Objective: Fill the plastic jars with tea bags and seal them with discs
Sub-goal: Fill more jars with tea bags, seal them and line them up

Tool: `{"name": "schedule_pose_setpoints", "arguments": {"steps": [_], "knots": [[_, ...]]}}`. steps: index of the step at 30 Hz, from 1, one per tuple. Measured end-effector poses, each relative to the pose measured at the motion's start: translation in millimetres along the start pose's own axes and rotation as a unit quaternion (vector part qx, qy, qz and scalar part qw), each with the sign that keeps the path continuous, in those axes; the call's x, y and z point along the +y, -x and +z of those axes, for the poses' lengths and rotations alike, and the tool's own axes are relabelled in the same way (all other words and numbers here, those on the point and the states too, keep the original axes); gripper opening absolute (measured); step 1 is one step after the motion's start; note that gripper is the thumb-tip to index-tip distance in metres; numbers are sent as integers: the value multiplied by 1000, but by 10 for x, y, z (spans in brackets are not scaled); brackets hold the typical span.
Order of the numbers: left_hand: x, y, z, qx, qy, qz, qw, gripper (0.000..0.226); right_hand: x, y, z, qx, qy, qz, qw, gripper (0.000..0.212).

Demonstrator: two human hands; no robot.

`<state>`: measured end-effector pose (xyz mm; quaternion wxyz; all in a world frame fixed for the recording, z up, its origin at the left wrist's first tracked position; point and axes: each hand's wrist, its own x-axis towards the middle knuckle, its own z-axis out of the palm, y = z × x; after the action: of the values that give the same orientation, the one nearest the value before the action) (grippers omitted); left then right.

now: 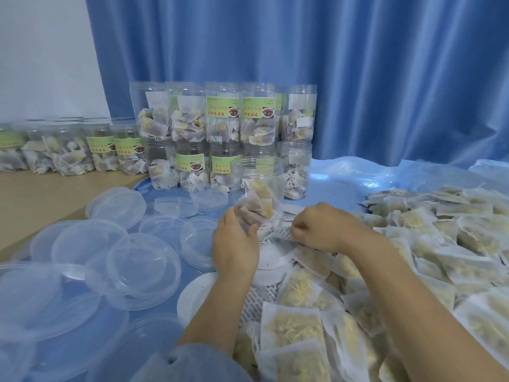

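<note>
On the far left, filled jars (68, 153): a low row along the tan counter (41, 197), tea bags inside, some with green labels.
Clear lids (115, 257): many, scattered and overlapping on the blue sheet (344, 186) in front of that row, reaching to the near left edge.
Stacked jars (223, 136): two tiers deep at centre back, before the blue curtain (303, 51), all holding tea bags, several with green labels.
Open jar (261, 194): clear plastic, upright, no lid, just in front of the stack; tea bags fill its lower part.
Left hand (234, 241): fingers (252, 228) curled against the left side of the open jar near its base, gripping it.
White discs (270, 260): lying flat beneath and between the two hands, partly covered by bags; another shows near the left forearm.
Printed sachet (281, 234): small, white with dark print, beside the jar's base.
Right hand (322, 227): fingers clenched, thumb and fingertips pinching the sachet's edge.
Loose tea bags (413, 244): a broad pile of white bags with yellowish filling, spread over the right half of the sheet and down to the near edge.
Sleeve (192, 362): pale blue, at the bottom, on the left arm.
</note>
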<state>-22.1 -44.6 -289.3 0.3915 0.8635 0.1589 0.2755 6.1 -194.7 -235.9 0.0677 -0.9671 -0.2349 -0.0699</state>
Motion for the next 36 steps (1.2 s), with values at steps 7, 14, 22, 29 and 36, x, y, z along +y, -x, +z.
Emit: {"name": "schedule_pose_setpoints", "arguments": {"steps": [7, 14, 22, 29, 36], "knots": [[1, -31, -199, -97, -332, -31, 938, 38, -162, 102, -219, 232, -87, -21, 969, 32], [-14, -61, -278, -114, -383, 22, 916, 29, -154, 83, -170, 241, -134, -29, 961, 41], [118, -55, -361, 55, -201, 41, 977, 26, -145, 90, -180, 274, -166, -35, 947, 43], [70, -41, -378, 124, -51, 59, 989, 22, -166, 81, -130, 249, -163, -30, 954, 41], [169, -47, -414, 99, 613, -56, 782, 36, -201, 39, -134, 328, -327, -6, 886, 14]]}}
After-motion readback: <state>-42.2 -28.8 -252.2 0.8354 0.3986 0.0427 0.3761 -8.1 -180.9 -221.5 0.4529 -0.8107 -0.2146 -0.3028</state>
